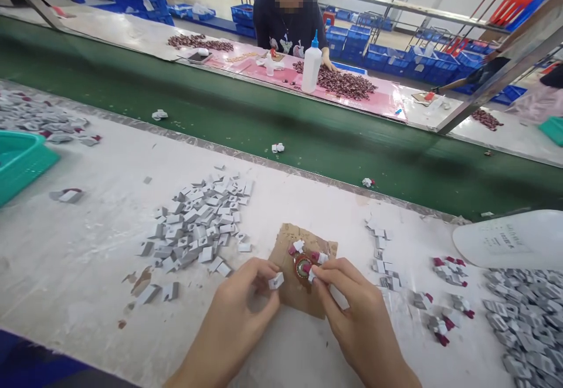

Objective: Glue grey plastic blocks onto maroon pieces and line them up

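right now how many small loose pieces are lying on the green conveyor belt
4 on the green conveyor belt: one far left, one near the middle, one further right by the near edge, and a tiny dark one far right. Others may be out of frame.

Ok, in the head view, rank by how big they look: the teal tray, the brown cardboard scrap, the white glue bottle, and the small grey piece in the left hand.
1. Teal tray, though cut off at the edge.
2. Brown cardboard scrap.
3. White glue bottle; it stands far from the camera, so the ranking against the scrap is unsure.
4. Grey piece in the left hand.
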The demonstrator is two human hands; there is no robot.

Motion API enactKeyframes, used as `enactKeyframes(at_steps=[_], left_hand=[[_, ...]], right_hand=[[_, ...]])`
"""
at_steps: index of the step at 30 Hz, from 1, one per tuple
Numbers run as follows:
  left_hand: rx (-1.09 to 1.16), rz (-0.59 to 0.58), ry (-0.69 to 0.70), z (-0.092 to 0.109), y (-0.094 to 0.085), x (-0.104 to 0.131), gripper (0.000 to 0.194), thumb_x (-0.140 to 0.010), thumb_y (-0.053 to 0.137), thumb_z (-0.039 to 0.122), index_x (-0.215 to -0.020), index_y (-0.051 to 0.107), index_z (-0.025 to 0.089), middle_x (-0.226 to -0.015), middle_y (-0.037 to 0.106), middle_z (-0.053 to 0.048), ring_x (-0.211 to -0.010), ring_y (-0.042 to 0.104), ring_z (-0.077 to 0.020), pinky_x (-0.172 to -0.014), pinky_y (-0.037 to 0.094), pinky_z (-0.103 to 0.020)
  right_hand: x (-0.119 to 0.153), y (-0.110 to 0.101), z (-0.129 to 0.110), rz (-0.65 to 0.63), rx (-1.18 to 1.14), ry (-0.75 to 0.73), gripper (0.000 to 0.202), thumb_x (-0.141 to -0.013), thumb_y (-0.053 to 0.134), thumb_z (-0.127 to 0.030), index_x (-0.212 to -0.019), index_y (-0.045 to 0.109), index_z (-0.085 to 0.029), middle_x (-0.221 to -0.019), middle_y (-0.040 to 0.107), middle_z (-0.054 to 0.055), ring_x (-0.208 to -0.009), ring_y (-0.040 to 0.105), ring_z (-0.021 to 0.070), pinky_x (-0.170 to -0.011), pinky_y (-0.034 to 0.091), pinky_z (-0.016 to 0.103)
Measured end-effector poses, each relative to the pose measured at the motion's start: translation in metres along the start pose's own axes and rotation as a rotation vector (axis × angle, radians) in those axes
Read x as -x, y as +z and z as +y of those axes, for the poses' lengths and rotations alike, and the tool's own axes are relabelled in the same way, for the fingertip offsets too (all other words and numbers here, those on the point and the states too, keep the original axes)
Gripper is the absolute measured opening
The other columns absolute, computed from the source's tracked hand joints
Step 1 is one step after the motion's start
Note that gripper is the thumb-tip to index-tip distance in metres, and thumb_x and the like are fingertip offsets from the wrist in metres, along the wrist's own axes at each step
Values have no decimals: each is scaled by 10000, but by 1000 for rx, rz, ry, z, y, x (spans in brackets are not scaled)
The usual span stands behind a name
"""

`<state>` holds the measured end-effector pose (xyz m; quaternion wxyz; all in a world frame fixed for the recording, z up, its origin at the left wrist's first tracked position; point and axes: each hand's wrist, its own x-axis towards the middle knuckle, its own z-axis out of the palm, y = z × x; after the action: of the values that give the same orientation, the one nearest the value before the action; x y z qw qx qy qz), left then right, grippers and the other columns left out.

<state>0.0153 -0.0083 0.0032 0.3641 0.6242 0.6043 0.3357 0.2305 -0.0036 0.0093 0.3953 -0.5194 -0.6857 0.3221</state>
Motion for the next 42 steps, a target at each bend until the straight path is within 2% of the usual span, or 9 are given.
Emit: enactKeyframes(at_steps=[5, 10, 13, 17, 21, 27, 33, 39, 42], left_hand=[[166, -42, -79, 9, -3, -5, 56, -993, 686, 318, -1029, 726, 302, -973, 767, 17, -878, 730, -190, -823, 603, -292], [410, -84, -135, 27, -4, -12, 139, -1024, 719, 422, -1095, 773, 315, -1146, 795, -19, -1058, 758, -220, -917, 621, -296], [569, -136, -164, 42, 2, -22, 154, -993, 764, 420, -1090, 790, 302, -1057, 822, -22, -1001, 784, -225, -894, 639, -302], [652, -201, -176, 56, 10, -34, 165, -995, 765, 411, -1092, 807, 283, -977, 834, -29, -934, 787, -219, -866, 647, -309], [640, -213, -185, 58, 13, -37, 169, -994, 766, 421, -1078, 817, 284, -915, 824, -25, -895, 779, -213, -873, 645, -314], [576, -205, -156, 55, 16, -35, 164, -979, 759, 423, -1065, 818, 295, -951, 837, -33, -871, 784, -233, -868, 657, -362], [529, -203, -100, 53, 16, -34, 111, -1001, 748, 390, -1059, 810, 317, -992, 828, -17, -921, 773, -231, -881, 640, -351], [513, -219, -58, 59, 16, -35, 116, -1021, 724, 403, -1056, 797, 320, -952, 794, -10, -852, 737, -211, -794, 618, -320], [455, -259, -46, 61, 10, -39, 112, -1025, 720, 406, -1039, 799, 327, -913, 792, -3, -840, 726, -213, -776, 604, -319]], right_hand=[[-7, -9, -10, 1, -123, 104, 204, -1065, 648, -232, -995, 836, -266, -960, 776, 52, -861, 751, 210, -733, 596, 311], [-12, -19, -14, 72, -533, 378, 117, -973, 818, -411, -995, 899, -328, -959, 805, 43, -933, 773, 237, -816, 621, 332], [-14, -19, -11, 110, -776, 487, 187, -883, 899, -489, -965, 911, -321, -965, 825, 52, -1000, 774, 264, -908, 617, 370], [-14, -15, -9, 152, -901, 537, 222, -839, 935, -505, -925, 894, -304, -921, 805, 39, -933, 741, 246, -884, 600, 383], [-12, -12, -6, 172, -933, 514, 185, -865, 926, -458, -943, 887, -296, -932, 795, 30, -926, 739, 233, -886, 598, 375], [-10, -12, -1, 150, -858, 451, 105, -936, 872, -392, -998, 891, -310, -944, 781, 20, -925, 738, 208, -852, 612, 324], [-11, -23, -10, 93, -684, 366, 66, -967, 842, -340, -960, 890, -296, -918, 778, 34, -864, 724, 196, -777, 601, 293], [-11, -31, -12, 71, -686, 365, 74, -981, 830, -330, -947, 879, -285, -927, 770, 42, -865, 718, 191, -751, 576, 274], [-12, -35, -13, 39, -709, 383, 96, -958, 855, -351, -921, 876, -265, -906, 753, 43, -826, 704, 191, -716, 570, 283]])
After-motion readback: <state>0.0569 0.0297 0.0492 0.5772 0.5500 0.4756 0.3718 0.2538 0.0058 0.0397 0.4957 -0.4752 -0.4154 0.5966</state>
